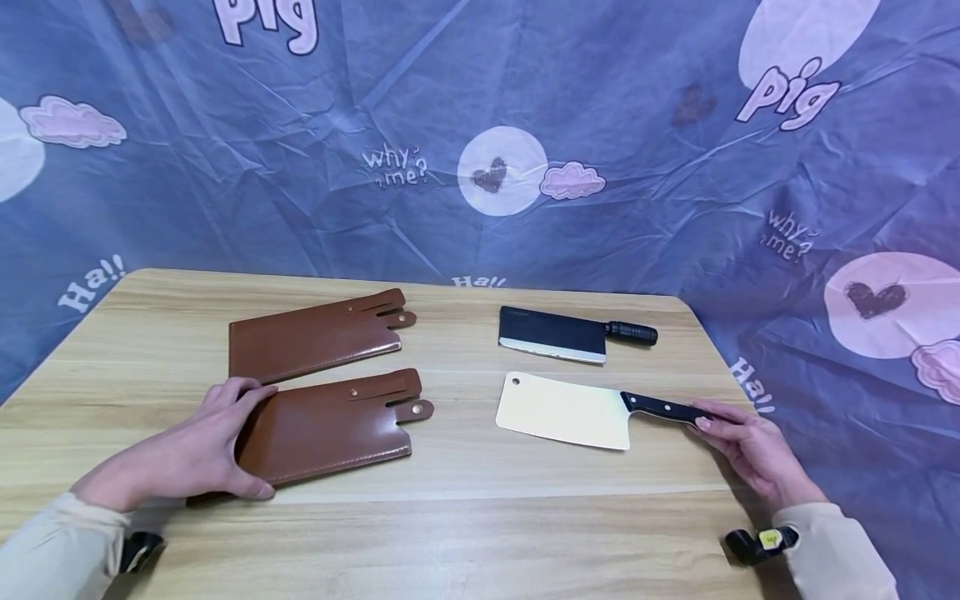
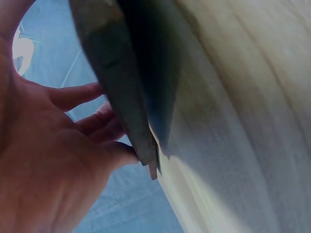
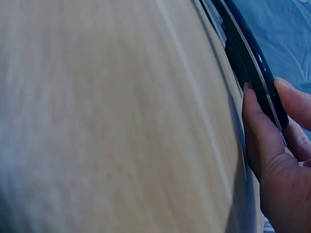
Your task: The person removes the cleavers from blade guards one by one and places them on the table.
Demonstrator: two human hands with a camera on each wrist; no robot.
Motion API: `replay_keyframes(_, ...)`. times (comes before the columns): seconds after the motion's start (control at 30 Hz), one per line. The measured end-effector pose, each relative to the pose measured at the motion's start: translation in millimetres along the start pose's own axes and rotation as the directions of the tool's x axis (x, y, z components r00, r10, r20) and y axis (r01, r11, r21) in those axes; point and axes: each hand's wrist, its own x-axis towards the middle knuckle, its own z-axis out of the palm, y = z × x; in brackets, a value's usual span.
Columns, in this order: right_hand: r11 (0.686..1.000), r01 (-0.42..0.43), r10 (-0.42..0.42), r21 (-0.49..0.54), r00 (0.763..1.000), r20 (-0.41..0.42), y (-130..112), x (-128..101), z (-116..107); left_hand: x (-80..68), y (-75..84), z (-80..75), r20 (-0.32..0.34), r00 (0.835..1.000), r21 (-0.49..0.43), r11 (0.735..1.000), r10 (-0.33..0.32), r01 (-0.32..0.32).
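Right grip (image 1: 753, 446) pinches cleaver handle (image 1: 663, 407).

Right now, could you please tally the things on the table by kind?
Brown leather sheaths: 2, the near sheath and the far sheath.
Cleavers: 2, the pale-bladed cleaver and the dark-bladed cleaver.
Total: 4.

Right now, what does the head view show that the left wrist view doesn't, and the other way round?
Head view only: the right hand on the handle of the near cleaver, a dark cleaver behind it, and a far sheath.
Left wrist view only: the sheath's raised corner seen edge-on from beneath.
Both: the left hand gripping the near sheath on the table.
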Motion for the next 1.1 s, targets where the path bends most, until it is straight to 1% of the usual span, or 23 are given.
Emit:
replay_keyframes(0.1,1.000,0.010,-0.010,0.004,1.000,0.007,0.3,-0.7,-3.9,-0.5,-0.9,0.3,0.009,1.000,-0.009,1.000,-0.007,0.007)
replay_keyframes(0.3,0.999,0.024,-0.023,-0.046,0.999,0.025,-1.4,-1.9,-5.7,-0.9,-3.2,0.9,0.040,0.999,-0.015,0.999,-0.030,0.030)
replay_keyframes(0.4,0.994,0.022,-0.021,-0.106,1.000,0.013,-2.9,-1.9,-3.6,-0.6,-3.7,1.4,0.047,0.998,-0.012,0.999,-0.038,0.039)
replay_keyframes(0.47,0.983,0.016,-0.018,-0.182,1.000,-0.013,-4.1,-1.3,-1.0,-0.5,-3.8,2.1,0.052,0.998,-0.013,0.999,-0.044,0.045)
replay_keyframes(0.5,0.972,0.014,-0.022,-0.235,0.999,-0.033,-4.7,-0.8,0.6,-0.5,-3.9,2.5,0.054,0.997,-0.014,0.999,-0.047,0.048)
replay_keyframes(0.53,0.954,0.010,-0.028,-0.300,0.998,-0.055,-5.5,-0.1,2.2,-0.6,-3.9,2.8,0.055,0.997,-0.015,0.999,-0.049,0.050)
replay_keyframes(0.57,0.928,0.003,-0.035,-0.373,0.996,-0.078,-6.3,0.5,3.9,-0.8,-4.0,3.1,0.057,0.997,-0.017,0.998,-0.052,0.053)
replay_keyframes(0.6,0.891,-0.007,-0.044,-0.455,0.994,-0.102,-7.1,1.0,5.6,-0.9,-4.0,3.3,0.059,0.997,-0.020,0.998,-0.054,0.055)
replay_keyframes(0.67,0.809,-0.040,-0.056,-0.586,0.988,-0.144,-8.7,1.7,8.2,-0.7,-3.8,3.7,0.062,0.997,-0.021,0.998,-0.053,0.054)
replay_keyframes(0.73,0.732,-0.071,-0.061,-0.677,0.984,-0.168,-10.1,2.0,9.7,-0.2,-3.6,4.0,0.063,0.997,-0.012,0.999,-0.047,0.048)
replay_keyframes(0.77,0.705,-0.085,-0.058,-0.704,0.983,-0.177,-10.5,2.1,10.3,0.2,-3.4,4.0,0.064,0.997,-0.008,0.999,-0.044,0.045)
replay_keyframes(0.8,0.686,-0.095,-0.055,-0.721,0.982,-0.182,-10.9,2.1,10.6,0.6,-3.2,4.1,0.066,0.997,-0.003,0.999,-0.041,0.041)
replay_keyframes(0.83,0.677,-0.104,-0.049,-0.729,0.982,-0.185,-11.1,2.2,10.7,1.0,-3.0,4.2,0.067,0.997,0.006,0.999,-0.037,0.037)
replay_keyframes(0.9,0.639,-0.123,-0.039,-0.759,0.981,-0.192,-11.3,3.0,11.1,1.4,-2.7,4.4,0.069,0.997,0.013,0.999,-0.036,0.035)
replay_keyframes(1.07,0.538,-0.136,-0.035,-0.832,0.982,-0.184,-10.6,6.5,11.6,1.4,-3.4,4.7,0.064,0.997,0.011,0.999,-0.036,0.036)
replay_keyframes(1.1,0.528,-0.132,-0.036,-0.839,0.983,-0.178,-10.3,6.8,11.4,1.3,-3.7,4.7,0.063,0.997,0.010,0.999,-0.035,0.035)
